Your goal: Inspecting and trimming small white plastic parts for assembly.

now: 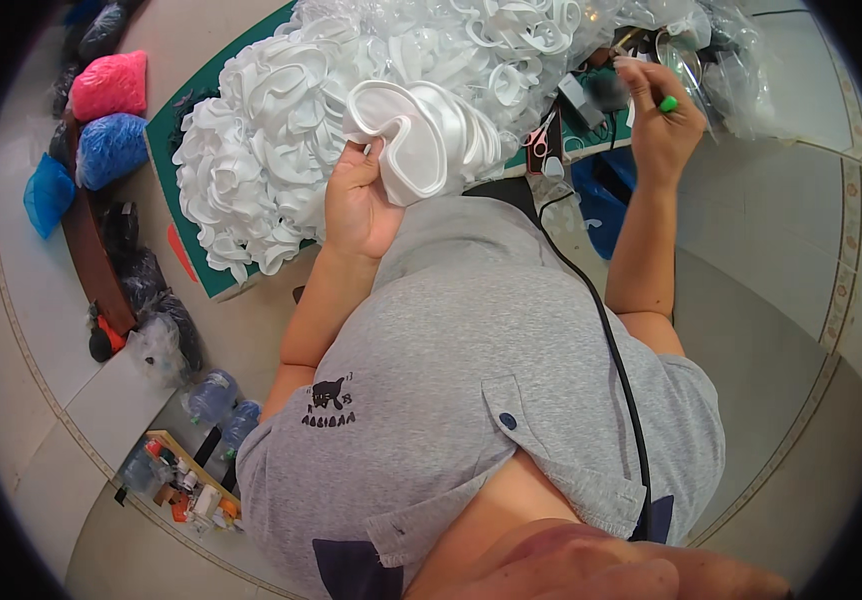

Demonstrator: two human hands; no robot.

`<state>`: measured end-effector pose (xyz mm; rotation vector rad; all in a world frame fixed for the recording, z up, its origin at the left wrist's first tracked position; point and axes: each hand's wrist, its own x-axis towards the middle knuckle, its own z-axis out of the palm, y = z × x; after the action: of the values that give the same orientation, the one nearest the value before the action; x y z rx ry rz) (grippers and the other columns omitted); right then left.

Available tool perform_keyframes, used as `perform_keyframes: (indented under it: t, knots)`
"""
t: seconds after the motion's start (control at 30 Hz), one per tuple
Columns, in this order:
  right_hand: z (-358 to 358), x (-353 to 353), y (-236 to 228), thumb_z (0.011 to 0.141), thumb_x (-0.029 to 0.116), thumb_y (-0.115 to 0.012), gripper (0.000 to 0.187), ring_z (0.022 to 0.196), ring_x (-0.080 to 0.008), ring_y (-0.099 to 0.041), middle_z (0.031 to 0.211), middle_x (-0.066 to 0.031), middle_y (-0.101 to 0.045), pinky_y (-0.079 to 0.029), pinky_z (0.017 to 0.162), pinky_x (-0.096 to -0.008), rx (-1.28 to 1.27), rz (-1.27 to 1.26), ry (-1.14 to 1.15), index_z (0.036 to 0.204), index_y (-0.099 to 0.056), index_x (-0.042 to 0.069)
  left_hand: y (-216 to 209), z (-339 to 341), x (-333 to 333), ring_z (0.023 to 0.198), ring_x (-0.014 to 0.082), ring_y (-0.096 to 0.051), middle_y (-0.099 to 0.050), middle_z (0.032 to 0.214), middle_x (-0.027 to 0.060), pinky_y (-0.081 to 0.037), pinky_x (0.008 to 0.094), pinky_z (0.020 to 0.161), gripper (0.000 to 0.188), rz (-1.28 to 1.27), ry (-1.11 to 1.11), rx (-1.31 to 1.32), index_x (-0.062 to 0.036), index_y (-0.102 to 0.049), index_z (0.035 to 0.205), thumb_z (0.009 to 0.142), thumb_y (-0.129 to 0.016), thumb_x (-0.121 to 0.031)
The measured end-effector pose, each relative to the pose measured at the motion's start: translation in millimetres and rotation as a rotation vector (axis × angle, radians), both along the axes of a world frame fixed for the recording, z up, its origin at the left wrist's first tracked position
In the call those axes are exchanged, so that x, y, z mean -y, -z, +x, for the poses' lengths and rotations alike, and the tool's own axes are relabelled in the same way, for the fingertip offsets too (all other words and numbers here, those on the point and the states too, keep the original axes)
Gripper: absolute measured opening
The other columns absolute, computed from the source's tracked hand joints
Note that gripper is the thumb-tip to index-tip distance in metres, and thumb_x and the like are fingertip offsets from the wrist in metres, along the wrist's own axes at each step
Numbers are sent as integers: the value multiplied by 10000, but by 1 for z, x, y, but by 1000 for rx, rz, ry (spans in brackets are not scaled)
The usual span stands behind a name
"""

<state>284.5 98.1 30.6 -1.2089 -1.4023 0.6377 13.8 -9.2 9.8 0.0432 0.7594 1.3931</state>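
Note:
My left hand [361, 205] grips a white ruffled satin piece [413, 150] by its edge, thumb in front, just in front of a large heap of similar white ruffles [251, 150]. Up to the right, my right hand [669, 125] is raised and closed, thumb and forefinger pinched together. A slim tool with a bright green end [668, 103] is held in it; the rest of the tool is hidden by the fingers and too small to name. The two hands are well apart.
A green-topped table [216, 278] carries the heap. Pink-handled scissors [540, 134] and a grey box-shaped device [581, 100] lie right of it. A black cable [601, 300] runs down over my shirt. Pink [111, 85] and blue [113, 150] bags stand at the far left.

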Motion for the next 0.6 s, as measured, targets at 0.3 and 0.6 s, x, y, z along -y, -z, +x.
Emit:
perform_keyframes:
  t: [0.3,0.6]
  knots:
    - [-5,23,-13,774,112,-717,173,596,-126,-488,645,-49,-572,-405,556,-275,517,-461,-664,783,-603,-17,-8,7,5,1079,204,-557,-550,1180,106,-449,348,954,474,63,126,-81,-30,-426,1272,817,-550,14]
    - [-57,38,-33,804,32,-663,79,643,-63,-503,724,-25,-580,-379,535,-211,232,-318,-834,847,-614,-12,-17,21,10,986,146,-576,-599,1072,66,-455,291,874,383,188,48,-426,-15,-503,1154,807,-665,-21]
